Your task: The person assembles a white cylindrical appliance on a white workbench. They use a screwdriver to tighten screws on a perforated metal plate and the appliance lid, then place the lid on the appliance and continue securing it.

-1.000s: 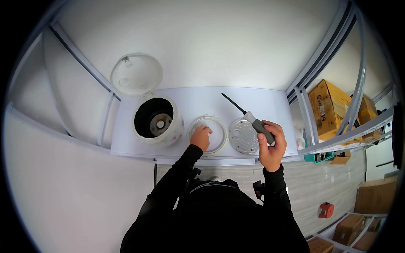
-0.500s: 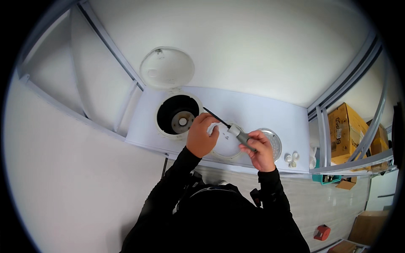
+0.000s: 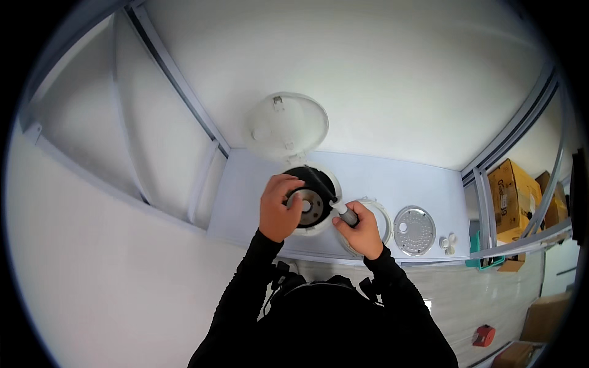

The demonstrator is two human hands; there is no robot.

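Observation:
A white rice cooker [image 3: 325, 184] stands on the white table [image 3: 399, 184] with its round lid [image 3: 288, 126] swung open toward the far side. My left hand [image 3: 279, 207] rests on the cooker's near left rim, fingers curled over the edge of the dark inner cavity. My right hand [image 3: 362, 230] grips a screwdriver [image 3: 334, 199] with a grey handle; its dark shaft points up-left into the cooker's opening. A white ring-shaped part [image 3: 383, 218] lies under my right hand, partly hidden.
A round perforated metal plate [image 3: 414, 230] lies to the right on the table, with small white parts [image 3: 448, 242] beside it. Cardboard boxes [image 3: 512, 196] sit on a shelf at right. A red object [image 3: 483, 335] lies on the floor.
Both hands moved from the ring-shaped part to the rice cooker. The left hand now grips the cooker's rim and the screwdriver points into its opening. The view shifted, so the cooker sits centred.

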